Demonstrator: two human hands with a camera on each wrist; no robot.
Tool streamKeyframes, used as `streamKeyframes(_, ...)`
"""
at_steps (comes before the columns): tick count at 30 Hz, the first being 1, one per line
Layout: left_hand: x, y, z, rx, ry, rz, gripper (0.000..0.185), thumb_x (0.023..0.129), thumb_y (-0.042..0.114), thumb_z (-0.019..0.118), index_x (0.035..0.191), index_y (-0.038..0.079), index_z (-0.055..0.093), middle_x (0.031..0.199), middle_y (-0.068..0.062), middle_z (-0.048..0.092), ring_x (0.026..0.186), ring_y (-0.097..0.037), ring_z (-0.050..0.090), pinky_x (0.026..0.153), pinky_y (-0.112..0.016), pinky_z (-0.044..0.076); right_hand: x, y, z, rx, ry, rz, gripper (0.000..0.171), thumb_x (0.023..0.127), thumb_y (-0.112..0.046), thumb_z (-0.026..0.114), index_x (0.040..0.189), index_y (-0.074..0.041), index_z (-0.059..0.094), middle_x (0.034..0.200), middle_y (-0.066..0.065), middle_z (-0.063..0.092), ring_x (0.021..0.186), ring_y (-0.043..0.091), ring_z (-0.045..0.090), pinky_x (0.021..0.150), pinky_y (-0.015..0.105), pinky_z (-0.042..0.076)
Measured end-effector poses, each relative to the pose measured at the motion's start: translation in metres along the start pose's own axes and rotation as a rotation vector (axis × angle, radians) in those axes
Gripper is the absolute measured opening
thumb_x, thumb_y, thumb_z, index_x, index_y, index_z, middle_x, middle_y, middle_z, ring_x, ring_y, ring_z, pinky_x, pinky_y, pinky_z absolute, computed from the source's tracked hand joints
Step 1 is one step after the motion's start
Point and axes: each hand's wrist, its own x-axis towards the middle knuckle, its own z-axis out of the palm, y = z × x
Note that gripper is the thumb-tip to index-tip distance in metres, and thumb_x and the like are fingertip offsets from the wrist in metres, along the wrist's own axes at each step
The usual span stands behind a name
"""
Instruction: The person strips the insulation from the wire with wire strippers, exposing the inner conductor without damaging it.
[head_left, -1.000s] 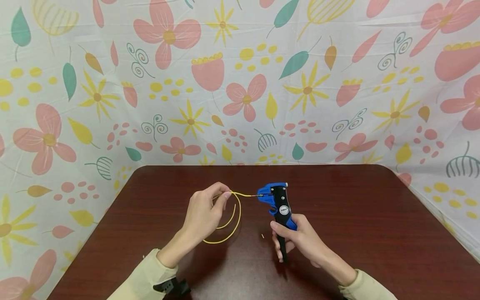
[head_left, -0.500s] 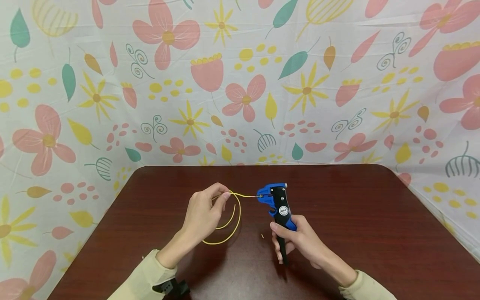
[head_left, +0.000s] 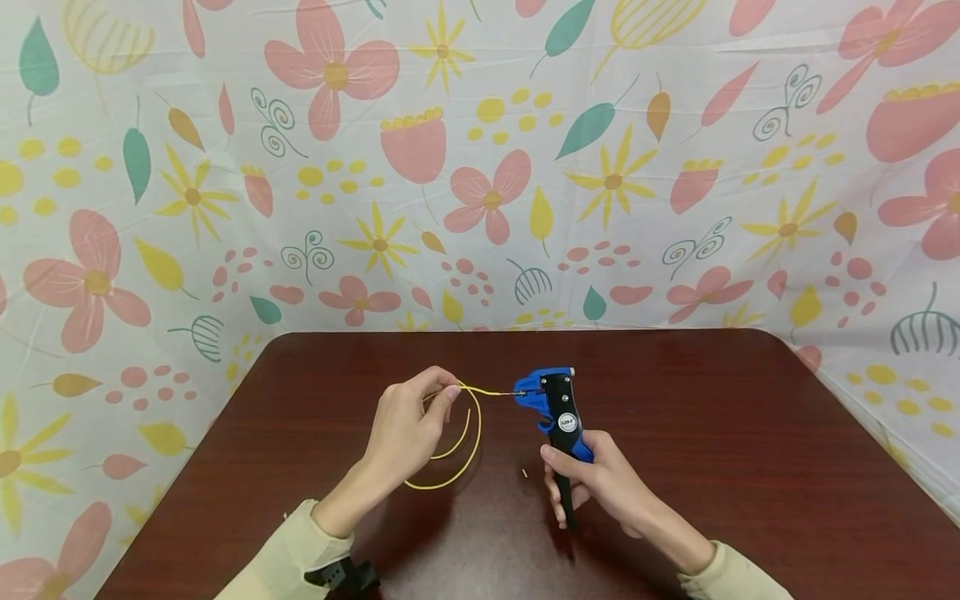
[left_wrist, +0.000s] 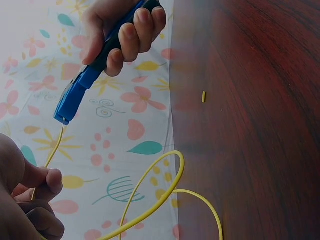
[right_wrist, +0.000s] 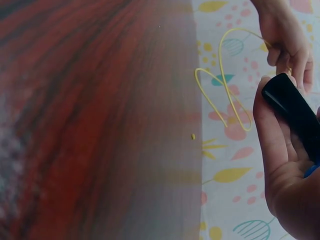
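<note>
Nearest, right hand (head_left: 600, 483) with grip wrapped round stripper (head_left: 558, 412); left hand (head_left: 408, 425) pinching wire (head_left: 457, 467), tip in the stripper's blue head. Clearer in wrist views: yellow scrap (left_wrist: 203, 96). Beyond, bare counter (head_left: 712, 392) to its far edge.

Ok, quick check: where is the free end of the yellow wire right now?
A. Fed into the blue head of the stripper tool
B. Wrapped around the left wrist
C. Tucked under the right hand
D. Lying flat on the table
A: the yellow wire runs from the left hand straight into the blue head of the stripper tool, held by the right hand.
</note>
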Motion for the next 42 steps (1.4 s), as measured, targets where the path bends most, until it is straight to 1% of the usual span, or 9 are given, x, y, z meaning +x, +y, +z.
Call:
streamKeyframes(7, 0.0, 0.0, 0.0, 0.0, -0.003, 0.001, 0.012, 0.1, 0.006, 0.07, 0.095, 0.017, 0.072, 0.063, 0.015, 0.054, 0.04, -0.001, 0.031, 0.046, -0.027, 0.032, -0.001, 0.0, 0.0, -0.006, -0.001, -0.002, 0.031, 0.111, -0.019, 0.055, 0.101, 0.011, 0.055, 0.074, 0.016, 0.063, 0.057, 0.021, 0.068, 0.06, 0.054, 0.061)
streamKeyframes(15, 0.0, -0.001, 0.0, -0.006, -0.006, -0.004, 0.014, 0.1, 0.005, 0.07, 0.094, 0.017, 0.072, 0.063, 0.016, 0.053, 0.04, 0.0, 0.031, 0.046, -0.026, 0.031, -0.002, 0.001, -0.001, -0.014, -0.001, -0.007, 0.037, 0.111, -0.019, 0.055, 0.102, 0.017, 0.052, 0.074, 0.016, 0.063, 0.057, 0.021, 0.068, 0.059, 0.055, 0.061)
streamKeyframes(23, 0.0, -0.003, -0.002, -0.004, -0.006, -0.008, 0.015, 0.101, 0.005, 0.069, 0.093, 0.018, 0.071, 0.063, 0.015, 0.054, 0.039, 0.0, 0.031, 0.044, -0.025, 0.03, -0.003, 0.001, -0.001, -0.014, -0.003, -0.004, 0.038, 0.111, -0.019, 0.055, 0.102, 0.018, 0.051, 0.073, 0.016, 0.063, 0.057, 0.021, 0.068, 0.06, 0.055, 0.061)
streamKeyframes(27, -0.001, -0.007, -0.006, 0.002, 0.014, -0.032, 0.015, 0.101, 0.005, 0.069, 0.093, 0.017, 0.071, 0.063, 0.014, 0.054, 0.039, 0.0, 0.031, 0.043, -0.025, 0.029, -0.004, 0.0, -0.005, -0.002, 0.012, -0.011, 0.038, 0.111, -0.018, 0.054, 0.101, 0.017, 0.051, 0.073, 0.016, 0.063, 0.056, 0.023, 0.068, 0.059, 0.057, 0.061)
streamKeyframes(31, -0.002, -0.01, -0.01, 0.009, 0.018, -0.055, 0.014, 0.1, 0.004, 0.07, 0.094, 0.016, 0.072, 0.063, 0.012, 0.054, 0.039, 0.0, 0.03, 0.042, -0.024, 0.028, -0.005, -0.001, -0.01, -0.005, 0.036, -0.013, 0.034, 0.111, -0.018, 0.054, 0.099, 0.014, 0.052, 0.072, 0.017, 0.063, 0.056, 0.025, 0.067, 0.058, 0.058, 0.06)
streamKeyframes(34, -0.002, -0.01, -0.011, 0.006, 0.009, -0.059, 0.013, 0.1, 0.004, 0.069, 0.095, 0.015, 0.073, 0.064, 0.011, 0.055, 0.039, 0.0, 0.03, 0.042, -0.024, 0.029, -0.005, -0.001, -0.011, -0.009, 0.033, -0.006, 0.035, 0.111, -0.018, 0.054, 0.099, 0.014, 0.052, 0.072, 0.017, 0.063, 0.056, 0.025, 0.068, 0.058, 0.058, 0.06)
streamKeyframes(38, -0.002, -0.011, -0.011, 0.003, 0.012, -0.055, 0.014, 0.101, 0.004, 0.068, 0.095, 0.016, 0.073, 0.064, 0.012, 0.055, 0.039, 0.0, 0.03, 0.042, -0.024, 0.028, -0.003, -0.001, -0.013, -0.003, 0.028, 0.009, 0.039, 0.111, -0.02, 0.055, 0.101, 0.018, 0.049, 0.072, 0.017, 0.063, 0.056, 0.025, 0.068, 0.059, 0.058, 0.06)
streamKeyframes(42, -0.002, -0.012, -0.01, -0.001, 0.014, -0.056, 0.014, 0.101, 0.004, 0.069, 0.094, 0.016, 0.072, 0.064, 0.012, 0.054, 0.039, 0.0, 0.03, 0.042, -0.025, 0.028, -0.002, 0.0, -0.016, 0.005, 0.033, 0.042, 0.04, 0.111, -0.022, 0.055, 0.102, 0.016, 0.049, 0.073, 0.017, 0.063, 0.056, 0.026, 0.067, 0.06, 0.057, 0.061)
